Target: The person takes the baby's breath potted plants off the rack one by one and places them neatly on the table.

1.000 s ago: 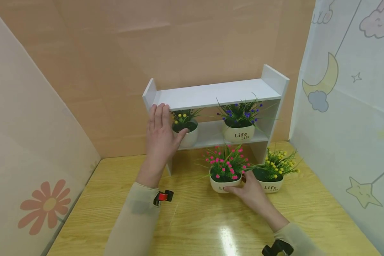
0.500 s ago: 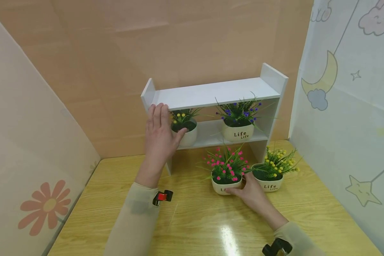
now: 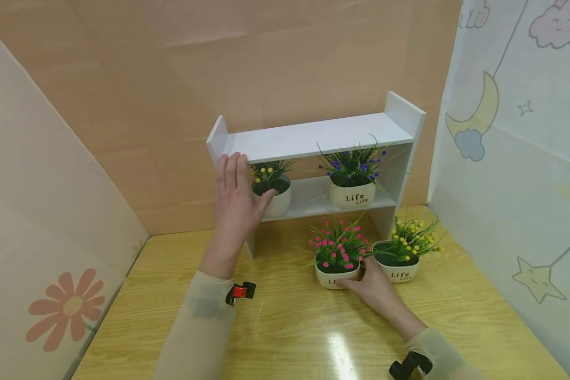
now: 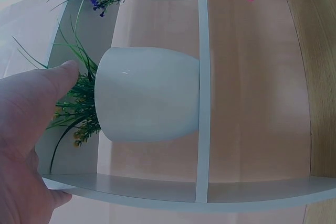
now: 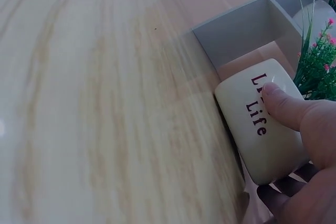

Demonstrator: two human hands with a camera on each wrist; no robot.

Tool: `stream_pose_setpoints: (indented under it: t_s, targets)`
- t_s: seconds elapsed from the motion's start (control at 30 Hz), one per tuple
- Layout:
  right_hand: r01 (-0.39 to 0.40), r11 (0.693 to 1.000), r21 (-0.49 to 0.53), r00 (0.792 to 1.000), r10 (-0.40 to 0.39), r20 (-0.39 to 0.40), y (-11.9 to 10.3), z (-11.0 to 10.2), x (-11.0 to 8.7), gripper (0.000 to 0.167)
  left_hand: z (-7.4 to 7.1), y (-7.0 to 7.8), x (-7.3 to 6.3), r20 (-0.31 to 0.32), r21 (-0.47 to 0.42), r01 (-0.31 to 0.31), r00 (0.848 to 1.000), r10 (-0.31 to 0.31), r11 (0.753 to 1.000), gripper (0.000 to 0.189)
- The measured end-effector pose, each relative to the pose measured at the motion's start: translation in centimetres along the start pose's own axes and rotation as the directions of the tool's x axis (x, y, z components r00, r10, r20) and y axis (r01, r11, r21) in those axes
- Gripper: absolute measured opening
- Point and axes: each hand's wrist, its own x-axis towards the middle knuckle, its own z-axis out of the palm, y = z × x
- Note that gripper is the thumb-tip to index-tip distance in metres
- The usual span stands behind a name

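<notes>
My left hand (image 3: 237,211) rests with straight fingers on the front left corner of the white shelf (image 3: 313,136). Its thumb is spread in front of a white pot with yellow flowers (image 4: 149,95) on the middle board. My right hand (image 3: 375,287) grips a cream flowerpot with pink flowers (image 3: 330,278), thumb on the printed "Life" front and fingers round its right side. This pot is upright at the wooden table, in front of the shelf. In the right wrist view, the thumb (image 5: 281,103) covers part of the lettering on the flowerpot (image 5: 247,145).
A pot with blue-purple flowers (image 3: 352,195) stands on the right of the middle board. Another, with yellow flowers (image 3: 399,272), is on the table (image 3: 285,327) just right of my right hand. Patterned walls (image 3: 503,200) flank the table, and a tan backdrop (image 3: 313,58) rises behind the shelf.
The pink-flowered pot, in my right hand's grip, has shifted slightly right, closer to the yellow-flowered pot on the table. My left hand stays at the shelf corner.
</notes>
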Motion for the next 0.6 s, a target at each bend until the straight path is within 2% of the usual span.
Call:
stream_pose_setpoints:
  t_s: [0.6]
  targets:
    - [-0.007,1.0,-0.008,1.0,0.007,0.005,0.57,0.22,0.15,0.107,-0.37,0.25,0.11,0.038,0.005,0.019,0.999,-0.02,1.0,0.104]
